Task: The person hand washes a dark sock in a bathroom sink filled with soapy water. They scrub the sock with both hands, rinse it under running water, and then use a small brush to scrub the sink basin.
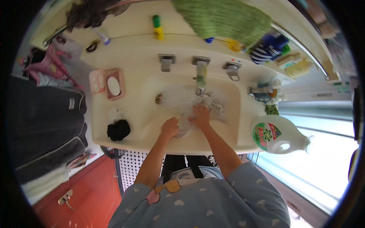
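Note:
In the white sink [145,125], my left hand [170,127] is closed on the edge of a wet white cloth [184,131] near the basin's front wall. My right hand [201,116] reaches farther in, fingers stretched over the suds and thumb beside the cloth. Whether it grips any fabric is hidden. Foamy water [179,99] covers the basin floor, and a small brown patch [158,98] shows at its left edge. Just beyond my right fingers is the faucet [201,74], with a greenish sleeve around its spout.
A large detergent jug [273,135] lies on the right rim. On the left are a pink soap dish [122,85] with white soap [113,86] and a black cloth bundle [118,130]. A green towel [225,20] hangs at the back; bottles [266,50] line the right ledge.

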{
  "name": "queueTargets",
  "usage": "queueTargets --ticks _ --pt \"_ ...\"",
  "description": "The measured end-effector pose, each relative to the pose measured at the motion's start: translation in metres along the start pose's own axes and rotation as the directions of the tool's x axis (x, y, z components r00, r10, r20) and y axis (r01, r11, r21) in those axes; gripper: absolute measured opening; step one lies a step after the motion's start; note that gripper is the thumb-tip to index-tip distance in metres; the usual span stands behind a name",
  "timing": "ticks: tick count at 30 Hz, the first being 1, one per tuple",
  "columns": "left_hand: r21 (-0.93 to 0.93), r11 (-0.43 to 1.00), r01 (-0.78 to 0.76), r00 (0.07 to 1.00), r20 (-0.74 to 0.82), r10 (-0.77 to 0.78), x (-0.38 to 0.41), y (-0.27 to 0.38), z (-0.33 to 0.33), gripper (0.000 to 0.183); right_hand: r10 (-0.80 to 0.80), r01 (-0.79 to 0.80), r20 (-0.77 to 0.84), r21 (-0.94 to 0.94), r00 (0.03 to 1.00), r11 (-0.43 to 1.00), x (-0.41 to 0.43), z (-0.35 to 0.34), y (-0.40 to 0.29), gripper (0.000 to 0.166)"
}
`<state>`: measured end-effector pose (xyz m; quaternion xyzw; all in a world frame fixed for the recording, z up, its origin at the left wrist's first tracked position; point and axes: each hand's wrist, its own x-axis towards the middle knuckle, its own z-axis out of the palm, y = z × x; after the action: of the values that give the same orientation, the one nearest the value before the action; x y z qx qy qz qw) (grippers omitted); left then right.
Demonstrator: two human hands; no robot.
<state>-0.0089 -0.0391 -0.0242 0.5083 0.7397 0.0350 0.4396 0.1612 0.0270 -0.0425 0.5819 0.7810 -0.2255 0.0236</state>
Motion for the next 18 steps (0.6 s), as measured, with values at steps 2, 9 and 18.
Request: queueTargets --ticks 2,9,18 --pt "0.045 0.997 0.057 0.997 -0.054 -0.055 -0.008 0.011 -0.007 0.018 -0.044 0.045 0.147 -0.006 0.988 0.999 -0.003 -0.001 0.005 0.054" --pt "0.162 0.987 -0.004 0.983 -0.183 0.034 -0.023 0.03 -0.017 0.015 -0.109 0.115 -0.038 0.197 0.993 0.974 -0.044 -0.021 0.025 0.032" --pt "0.065 0.91 -0.408 0.911 0.095 0.402 -0.012 0.12 -0.009 0.043 0.225 -0.159 -0.094 0.457 0.97 0.875 -0.089 -0.07 0.016 0.036"
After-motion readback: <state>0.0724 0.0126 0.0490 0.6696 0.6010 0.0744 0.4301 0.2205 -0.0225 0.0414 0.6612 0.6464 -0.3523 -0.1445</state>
